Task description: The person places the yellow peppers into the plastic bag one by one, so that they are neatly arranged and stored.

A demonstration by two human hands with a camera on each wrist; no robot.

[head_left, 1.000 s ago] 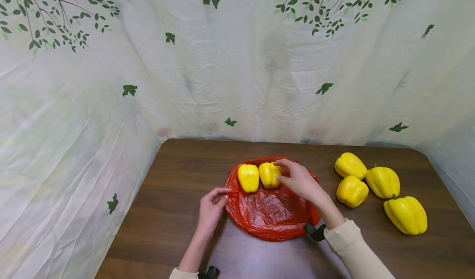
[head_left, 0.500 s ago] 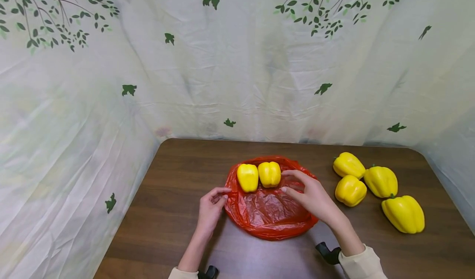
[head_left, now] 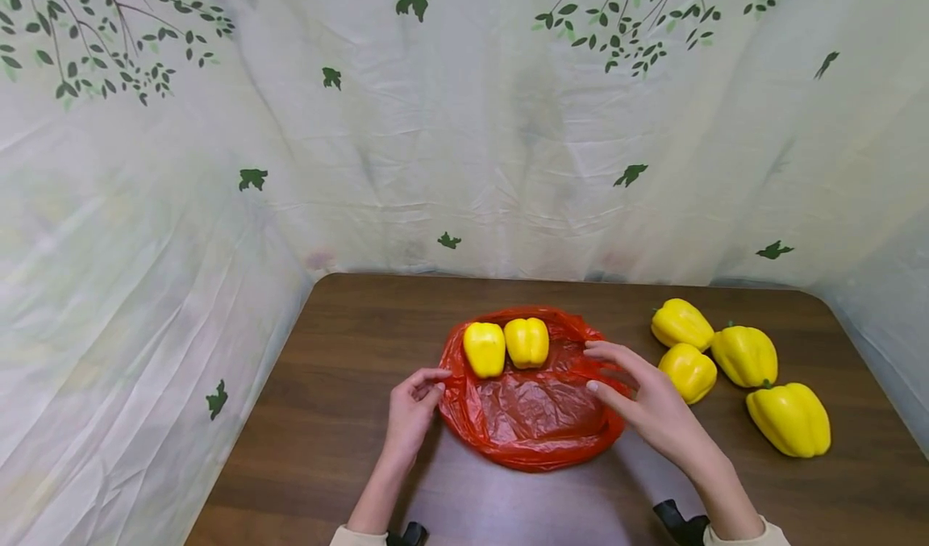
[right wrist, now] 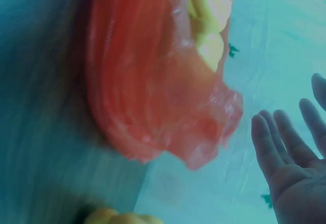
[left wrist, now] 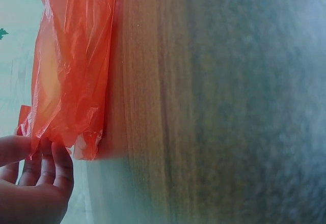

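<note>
A red plastic bag (head_left: pixel 540 449) lies spread open on the table, its rim forming a rough ring. Side by side at the back of it sit two yellow bell peppers, the left one (head_left: pixel 484 350) and the right one (head_left: pixel 527 343). My left hand (head_left: pixel 412 413) pinches the bag's left rim between thumb and fingers; the left wrist view shows the red film (left wrist: pixel 76 66) caught there. Over the bag's right edge hovers my right hand (head_left: pixel 653 405), fingers spread and holding nothing. In the right wrist view this hand (right wrist: pixel 295 163) is apart from the bag (right wrist: pixel 147 81).
Several more yellow bell peppers are grouped on the right of the table, among them a back one (head_left: pixel 682 324) and a front one (head_left: pixel 789 419). The brown wooden table (head_left: pixel 348 344) ends at a pale curtain (head_left: pixel 508 167) printed with leaves.
My right hand has let go of the right pepper in the bag and drawn back to the right, toward the bag's edge. The left hand has stayed at the rim.
</note>
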